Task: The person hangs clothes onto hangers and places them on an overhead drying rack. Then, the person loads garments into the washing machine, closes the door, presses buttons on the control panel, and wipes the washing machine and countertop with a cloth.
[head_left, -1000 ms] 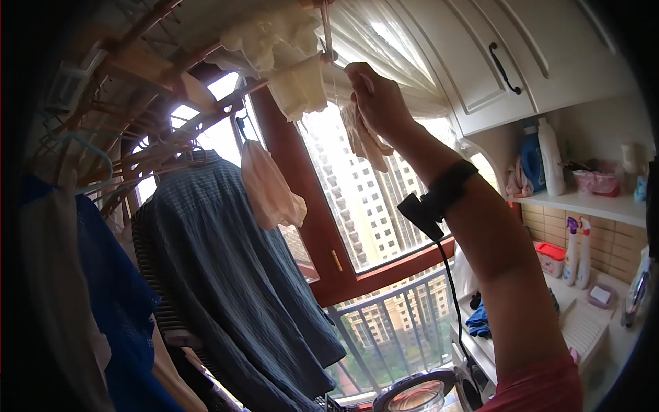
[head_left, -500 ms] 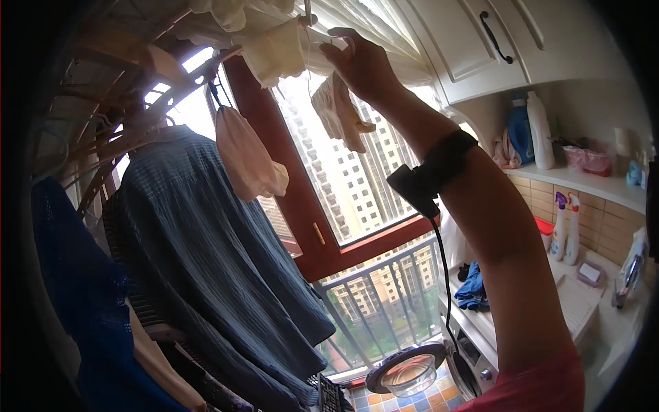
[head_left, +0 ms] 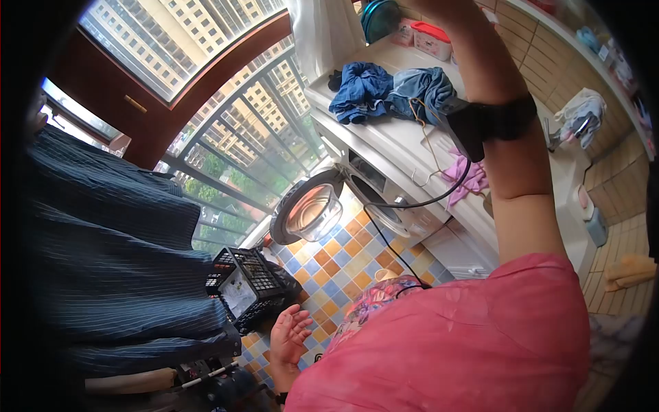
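Note:
Low in the head view, my left hand (head_left: pixel 290 335) is palm up with its fingers loosely apart, holding nothing. It is nearest to a black plastic crate (head_left: pixel 255 278), just right of a hanging dark blue striped shirt (head_left: pixel 130 254). My right arm reaches up past the top edge, its hand cut off by the frame. Beside that forearm, dark blue clothing (head_left: pixel 362 90) and a lighter denim piece (head_left: pixel 424 89) lie bunched on the white counter (head_left: pixel 391 141). A thin wire hanger (head_left: pixel 431 147) and a pink cloth (head_left: pixel 468 180) are near the arm's black strap.
A front-loading washer has its round door (head_left: pixel 312 208) standing open above the tiled floor (head_left: pixel 343 257). Red-lidded tubs (head_left: pixel 431 42) stand at the counter's back. Railings (head_left: pixel 240 137) cross the window at left. A whitish cloth (head_left: pixel 582 113) hangs near the tap.
The view has swung down from the hanging rail and window to the counter and floor. My left hand has come into view, while my right hand has left it at the top.

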`<state>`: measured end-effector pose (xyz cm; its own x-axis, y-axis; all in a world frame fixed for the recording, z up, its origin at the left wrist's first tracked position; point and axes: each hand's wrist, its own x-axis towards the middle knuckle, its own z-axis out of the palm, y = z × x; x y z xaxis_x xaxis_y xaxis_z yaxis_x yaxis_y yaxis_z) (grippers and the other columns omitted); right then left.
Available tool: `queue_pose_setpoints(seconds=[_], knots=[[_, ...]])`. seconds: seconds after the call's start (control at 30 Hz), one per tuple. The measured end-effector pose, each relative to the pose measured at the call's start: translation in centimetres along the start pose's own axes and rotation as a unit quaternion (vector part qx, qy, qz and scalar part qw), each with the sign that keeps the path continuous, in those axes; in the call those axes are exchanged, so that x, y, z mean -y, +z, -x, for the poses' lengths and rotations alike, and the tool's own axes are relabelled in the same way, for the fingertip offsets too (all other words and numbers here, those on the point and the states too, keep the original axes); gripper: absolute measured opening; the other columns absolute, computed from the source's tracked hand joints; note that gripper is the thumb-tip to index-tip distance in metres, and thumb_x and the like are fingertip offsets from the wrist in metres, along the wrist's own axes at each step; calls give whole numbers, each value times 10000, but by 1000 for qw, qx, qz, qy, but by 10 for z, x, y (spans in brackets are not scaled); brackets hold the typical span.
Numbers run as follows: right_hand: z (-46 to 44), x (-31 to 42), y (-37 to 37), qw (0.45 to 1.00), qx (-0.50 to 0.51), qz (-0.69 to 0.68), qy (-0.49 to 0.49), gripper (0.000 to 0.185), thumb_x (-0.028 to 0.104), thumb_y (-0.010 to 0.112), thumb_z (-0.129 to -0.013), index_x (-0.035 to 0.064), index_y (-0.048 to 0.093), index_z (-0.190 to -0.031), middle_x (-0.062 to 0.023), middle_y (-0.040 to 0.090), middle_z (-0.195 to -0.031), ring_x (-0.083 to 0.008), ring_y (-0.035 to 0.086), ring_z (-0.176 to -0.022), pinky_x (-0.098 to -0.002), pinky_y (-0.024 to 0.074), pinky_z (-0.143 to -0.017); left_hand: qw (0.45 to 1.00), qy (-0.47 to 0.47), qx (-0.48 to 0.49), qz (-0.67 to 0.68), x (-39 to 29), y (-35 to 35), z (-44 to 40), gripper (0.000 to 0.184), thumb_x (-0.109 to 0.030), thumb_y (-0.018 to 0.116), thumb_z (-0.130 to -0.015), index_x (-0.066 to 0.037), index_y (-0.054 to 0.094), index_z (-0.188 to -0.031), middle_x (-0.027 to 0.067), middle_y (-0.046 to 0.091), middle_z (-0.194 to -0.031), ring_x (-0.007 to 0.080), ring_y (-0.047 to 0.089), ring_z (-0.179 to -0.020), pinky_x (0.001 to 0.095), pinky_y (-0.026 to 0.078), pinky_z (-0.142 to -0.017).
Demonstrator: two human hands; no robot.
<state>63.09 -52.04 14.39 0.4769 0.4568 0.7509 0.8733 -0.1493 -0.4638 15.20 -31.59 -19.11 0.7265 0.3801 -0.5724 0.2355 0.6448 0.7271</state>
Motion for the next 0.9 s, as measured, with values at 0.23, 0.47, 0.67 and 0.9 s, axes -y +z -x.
queue_pose_setpoints(seconds=[0.23, 0.47, 0.67, 0.9], knots=[[209, -193, 26, 846, 255, 321, 342, 341, 266, 706, -792, 17, 674, -1023, -231, 676, -1070, -383, 645, -1038, -460, 512, -895, 993, -80, 42, -77, -2, 55, -87, 393, -296, 561, -997, -31, 521, -1284, 116, 676, -1103, 188, 679, -940, 291, 551, -727], [344, -254, 15, 862, 207, 345, 307, 209, 175, 653, -852, 1, 641, -967, -217, 668, -951, -400, 629, -952, -471, 496, -828, 965, -142, 139, -169, -5, 145, -164, 357, -255, 563, -1000, -34, 535, -1279, 93, 671, -1119, 167, 665, -958, 268, 531, -760], [326, -232, 10, 939, 2, 192, 286, 187, 86, 573, -931, -5, 632, -1082, -237, 666, -938, -402, 653, -877, -413, 515, -742, 924, -89, 220, -301, -24, 220, -222, 410, -288, 626, -969, -36, 540, -1281, 71, 661, -1106, 143, 634, -968, 265, 511, -766], [355, -243, -20, 922, -33, 206, 325, 248, 94, 560, -945, -2, 633, -1161, -243, 664, -904, -386, 680, -840, -392, 520, -712, 822, 296, 138, -466, -87, 263, -339, 525, -199, 733, -853, -16, 533, -1303, 151, 590, -1234, 212, 589, -1047, 332, 518, -831]])
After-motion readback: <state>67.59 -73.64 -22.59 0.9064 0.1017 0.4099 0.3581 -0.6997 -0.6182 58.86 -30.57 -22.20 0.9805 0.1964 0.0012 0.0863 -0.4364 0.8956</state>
